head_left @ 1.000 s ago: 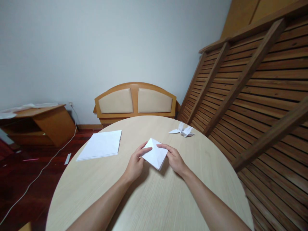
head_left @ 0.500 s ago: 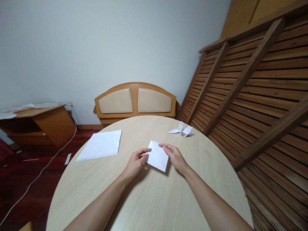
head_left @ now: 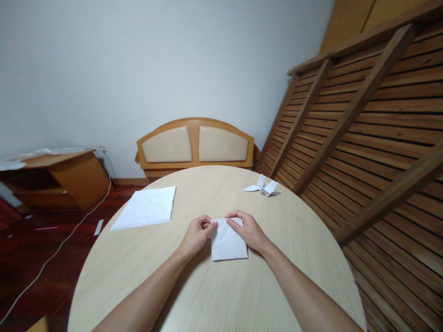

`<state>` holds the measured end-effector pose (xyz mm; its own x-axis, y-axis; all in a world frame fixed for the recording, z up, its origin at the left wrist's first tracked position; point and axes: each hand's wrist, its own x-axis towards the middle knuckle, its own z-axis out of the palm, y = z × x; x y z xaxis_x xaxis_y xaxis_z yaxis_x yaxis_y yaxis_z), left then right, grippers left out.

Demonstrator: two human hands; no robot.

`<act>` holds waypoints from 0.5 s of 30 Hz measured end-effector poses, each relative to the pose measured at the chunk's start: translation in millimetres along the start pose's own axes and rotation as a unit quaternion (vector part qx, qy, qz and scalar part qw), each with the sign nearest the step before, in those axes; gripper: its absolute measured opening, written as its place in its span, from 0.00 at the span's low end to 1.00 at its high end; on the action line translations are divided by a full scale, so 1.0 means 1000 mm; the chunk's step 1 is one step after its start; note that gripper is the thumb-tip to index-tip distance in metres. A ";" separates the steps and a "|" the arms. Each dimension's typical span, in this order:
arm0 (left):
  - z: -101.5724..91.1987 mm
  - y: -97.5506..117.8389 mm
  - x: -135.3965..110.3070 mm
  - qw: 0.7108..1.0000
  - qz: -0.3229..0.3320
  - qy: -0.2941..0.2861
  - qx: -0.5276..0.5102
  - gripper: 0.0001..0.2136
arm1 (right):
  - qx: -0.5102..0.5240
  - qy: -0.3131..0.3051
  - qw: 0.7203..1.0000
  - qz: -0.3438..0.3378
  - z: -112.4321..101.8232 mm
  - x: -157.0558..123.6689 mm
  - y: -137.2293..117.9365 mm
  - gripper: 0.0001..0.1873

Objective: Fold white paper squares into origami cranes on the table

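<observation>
A small folded square of white paper [head_left: 229, 243] is held between my two hands over the middle of the round table [head_left: 221, 299]. Faint crease lines run across its face. My left hand [head_left: 199, 233] pinches its upper left corner between thumb and fingers. The upper right part is gripped by my right hand [head_left: 248, 229], its thumb on the face and its fingers behind the top edge. Those fingers are partly hidden by the paper. Farther back on the right lies a folded white paper crane [head_left: 263, 186].
A stack of white paper sheets [head_left: 147, 207] lies at the table's left. A slatted wooden frame [head_left: 363, 129] leans along the right side. Behind the table stands a padded headboard [head_left: 195, 144]. A white cable [head_left: 65, 240] crosses the floor beside a low wooden cabinet [head_left: 83, 180].
The folded paper has turned from a slanted, diamond-like position to nearly square-on, and sits slightly lower. Both hands have shifted their grip to its top edge.
</observation>
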<state>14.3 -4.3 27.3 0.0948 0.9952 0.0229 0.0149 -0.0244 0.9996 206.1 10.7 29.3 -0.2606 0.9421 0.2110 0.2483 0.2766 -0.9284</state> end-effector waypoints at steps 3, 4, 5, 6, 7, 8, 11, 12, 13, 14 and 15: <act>0.001 0.000 -0.001 1.000 0.000 -0.024 0.013 0.22 | -0.025 0.005 1.000 -0.010 -0.001 0.000 -0.001 0.13; 0.002 0.001 -0.002 0.999 0.003 -0.032 0.020 0.22 | -0.027 0.005 1.000 -0.013 -0.001 0.000 -0.001 0.13; 0.002 0.001 -0.003 0.999 0.008 -0.038 0.029 0.22 | -0.029 0.004 0.999 -0.017 -0.001 0.000 -0.001 0.13; 0.002 0.002 -0.004 0.998 0.013 -0.043 0.040 0.22 | -0.031 0.002 0.999 -0.020 -0.001 0.000 -0.001 0.13; 0.002 0.002 -0.005 0.997 0.019 -0.046 0.052 0.23 | -0.031 -0.001 0.999 -0.021 -0.001 -0.001 -0.002 0.13; 0.002 0.003 -0.005 0.996 0.024 -0.050 0.064 0.23 | -0.031 -0.003 0.999 -0.021 -0.001 -0.001 -0.002 0.12; 0.001 0.006 -0.006 0.993 0.030 -0.064 0.097 0.24 | -0.028 -0.002 0.999 -0.023 -0.002 0.000 -0.002 0.12; 0.000 0.007 -0.006 0.992 0.029 -0.070 0.105 0.24 | -0.024 0.003 0.999 -0.024 -0.003 0.001 -0.002 0.12; -0.001 0.008 -0.006 0.991 0.028 -0.074 0.111 0.25 | -0.017 0.008 1.000 -0.023 -0.004 0.002 -0.002 0.12; -0.002 0.008 -0.005 0.990 0.028 -0.076 0.116 0.25 | -0.004 0.013 1.000 -0.018 -0.005 0.002 -0.001 0.13; -0.003 0.008 -0.004 0.989 0.029 -0.077 0.120 0.25 | 0.015 0.014 1.000 -0.008 -0.006 0.003 0.000 0.15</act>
<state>11.1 -8.6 35.3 0.2526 0.9658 0.0588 0.2393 -0.1212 0.9633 210.6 14.2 31.9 -0.2386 0.9426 0.2337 0.2167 0.2862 -0.9333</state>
